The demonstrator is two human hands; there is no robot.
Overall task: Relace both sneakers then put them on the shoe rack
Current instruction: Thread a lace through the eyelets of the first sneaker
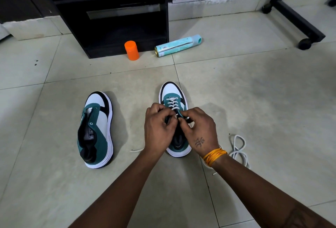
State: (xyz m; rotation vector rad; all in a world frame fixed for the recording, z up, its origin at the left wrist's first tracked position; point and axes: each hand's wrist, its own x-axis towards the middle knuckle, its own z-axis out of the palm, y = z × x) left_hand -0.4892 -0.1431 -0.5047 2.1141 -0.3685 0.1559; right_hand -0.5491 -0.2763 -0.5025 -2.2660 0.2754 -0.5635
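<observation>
Two teal, white and black sneakers stand on the tiled floor, toes pointing away from me. The left sneaker has no lace in its eyelets. The right sneaker carries a white lace crossed through its front eyelets. My left hand and my right hand meet over its upper eyelets, fingers curled and pinching the lace there. They hide the tongue and the middle of the shoe. A loose white lace lies coiled on the floor to the right of my right wrist.
A black shelf unit stands at the back. In front of it are an orange container and a teal spray can lying on its side. A black wheeled frame sits at the far right.
</observation>
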